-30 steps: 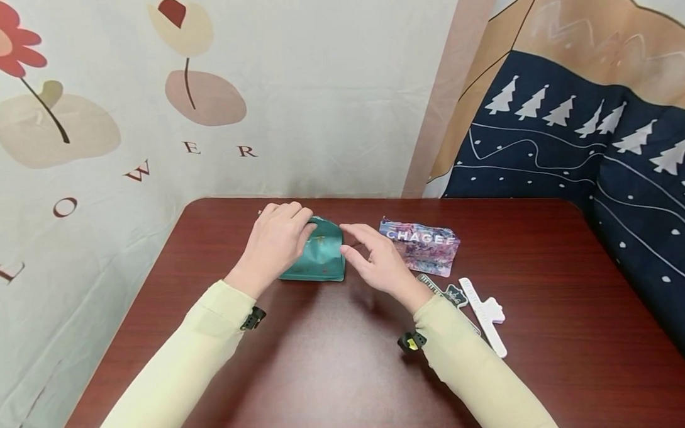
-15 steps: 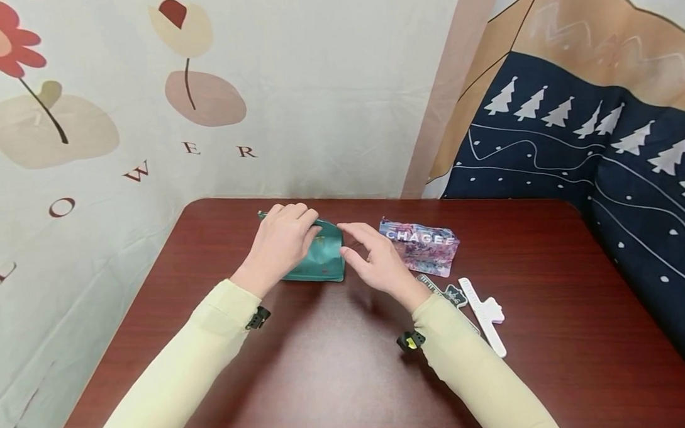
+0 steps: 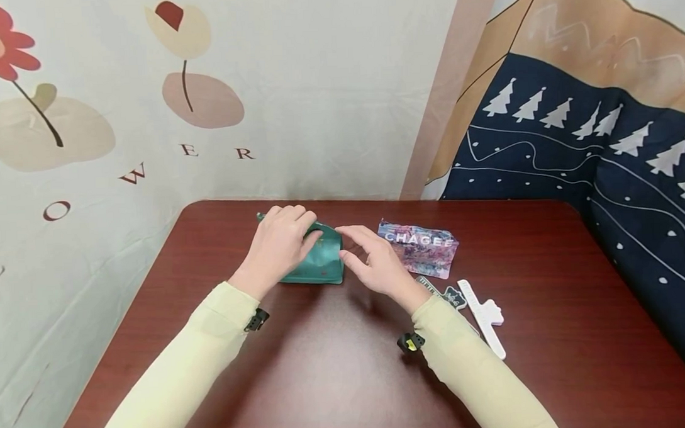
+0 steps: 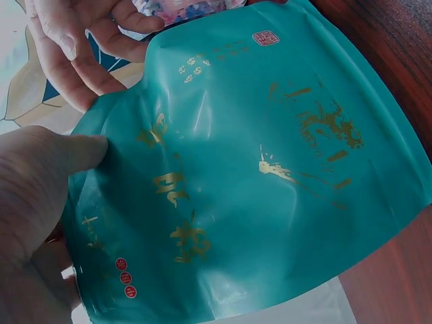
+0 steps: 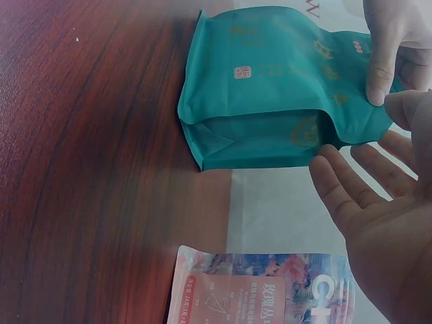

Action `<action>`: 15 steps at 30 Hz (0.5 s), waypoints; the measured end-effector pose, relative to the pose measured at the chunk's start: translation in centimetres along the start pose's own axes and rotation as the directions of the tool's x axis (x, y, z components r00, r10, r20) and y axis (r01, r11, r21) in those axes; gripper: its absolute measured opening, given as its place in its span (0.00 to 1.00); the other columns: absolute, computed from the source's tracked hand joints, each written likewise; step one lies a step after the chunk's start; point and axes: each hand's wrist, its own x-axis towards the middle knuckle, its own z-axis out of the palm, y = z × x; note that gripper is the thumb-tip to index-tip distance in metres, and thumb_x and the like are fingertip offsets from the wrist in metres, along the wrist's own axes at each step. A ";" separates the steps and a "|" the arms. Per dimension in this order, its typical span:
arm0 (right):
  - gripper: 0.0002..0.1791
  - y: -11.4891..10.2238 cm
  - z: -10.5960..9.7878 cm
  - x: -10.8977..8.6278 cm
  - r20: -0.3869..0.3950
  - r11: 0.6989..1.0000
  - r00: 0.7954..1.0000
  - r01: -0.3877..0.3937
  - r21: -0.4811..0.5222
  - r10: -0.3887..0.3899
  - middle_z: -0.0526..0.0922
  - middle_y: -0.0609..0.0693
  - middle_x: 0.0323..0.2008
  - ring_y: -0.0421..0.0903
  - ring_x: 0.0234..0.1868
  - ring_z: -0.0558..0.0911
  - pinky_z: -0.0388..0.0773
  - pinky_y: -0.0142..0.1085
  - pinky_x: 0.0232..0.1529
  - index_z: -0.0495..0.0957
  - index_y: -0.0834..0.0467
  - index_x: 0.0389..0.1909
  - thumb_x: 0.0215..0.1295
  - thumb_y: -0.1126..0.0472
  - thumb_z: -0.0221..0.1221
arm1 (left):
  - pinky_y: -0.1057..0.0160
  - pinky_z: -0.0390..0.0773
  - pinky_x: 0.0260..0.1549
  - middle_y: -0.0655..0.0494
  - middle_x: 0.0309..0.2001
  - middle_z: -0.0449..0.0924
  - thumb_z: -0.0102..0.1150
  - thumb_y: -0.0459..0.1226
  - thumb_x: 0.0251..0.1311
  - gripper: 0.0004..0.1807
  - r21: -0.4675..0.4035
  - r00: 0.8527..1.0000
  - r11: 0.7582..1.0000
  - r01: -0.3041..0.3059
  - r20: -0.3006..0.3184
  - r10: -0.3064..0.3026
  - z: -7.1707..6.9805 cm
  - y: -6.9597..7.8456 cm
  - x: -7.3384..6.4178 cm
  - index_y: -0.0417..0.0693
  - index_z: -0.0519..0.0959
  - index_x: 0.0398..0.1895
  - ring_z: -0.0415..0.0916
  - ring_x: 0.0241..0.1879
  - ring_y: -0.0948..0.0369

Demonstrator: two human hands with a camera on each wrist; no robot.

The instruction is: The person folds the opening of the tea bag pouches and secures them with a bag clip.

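A teal stand-up pouch [image 3: 326, 260] with gold lettering stands near the table's far edge. My left hand [image 3: 278, 241] pinches its upper edge, thumb [image 4: 86, 152] on the printed face and fingers behind. The left wrist view shows the pouch [image 4: 229, 169] creased near the top. At the pouch's right side is my right hand [image 3: 375, 260], its fingers loosely bent and spread. In the right wrist view those fingertips [image 5: 327, 156] reach the side fold just below the top, with the right thumb close to the left one.
Right of the hands lies a pink-and-blue pouch [image 3: 425, 252] marked CHAGEE. Nearer, by the right forearm, are a white bag clip [image 3: 482, 319] and a dark patterned clip [image 3: 454, 296], partly hidden by the sleeve. Printed cloth [image 3: 327, 101] hangs behind the table.
My left hand has shifted slightly right along the teal pouch's top, and the pouch's upper left corner now shows more. My right hand has hardly moved.
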 end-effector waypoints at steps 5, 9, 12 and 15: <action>0.24 0.0 0.2 -0.1 -0.012 1.000 1.000 0.009 -0.010 -0.009 0.80 0.54 0.62 0.47 0.53 0.83 0.83 0.44 0.47 0.76 0.58 0.67 0.72 0.62 0.61 | 0.52 0.75 0.37 0.51 0.28 0.77 0.77 0.37 0.56 0.14 0.015 1.000 1.000 0.005 -0.029 -0.005 0.3 0.1 -0.1 0.42 0.77 0.29 0.78 0.31 0.51; 0.24 -0.1 0.3 0.0 -0.029 1.000 0.999 0.022 -0.007 -0.022 0.81 0.55 0.62 0.50 0.58 0.81 0.82 0.51 0.51 0.76 0.59 0.67 0.71 0.62 0.61 | 0.53 0.74 0.36 0.51 0.27 0.77 0.78 0.37 0.54 0.15 0.025 0.998 1.000 0.002 -0.060 0.000 0.4 0.2 -0.1 0.41 0.77 0.29 0.77 0.29 0.51; 0.23 -0.1 0.3 0.0 -0.039 1.000 0.999 0.026 0.003 -0.026 0.81 0.56 0.61 0.52 0.58 0.81 0.82 0.53 0.53 0.77 0.61 0.66 0.71 0.63 0.61 | 0.53 0.74 0.35 0.51 0.27 0.77 0.78 0.37 0.54 0.16 0.036 0.998 0.999 0.004 -0.069 -0.002 0.5 0.2 -0.1 0.41 0.77 0.29 0.77 0.29 0.52; 0.22 0.0 0.4 -0.1 -0.049 1.000 0.998 0.026 0.013 -0.025 0.82 0.57 0.60 0.52 0.58 0.82 0.81 0.54 0.54 0.78 0.61 0.65 0.71 0.63 0.61 | 0.53 0.74 0.34 0.50 0.26 0.77 0.79 0.39 0.53 0.17 0.049 0.997 0.999 0.006 -0.074 -0.002 0.6 0.3 0.0 0.41 0.77 0.29 0.77 0.29 0.52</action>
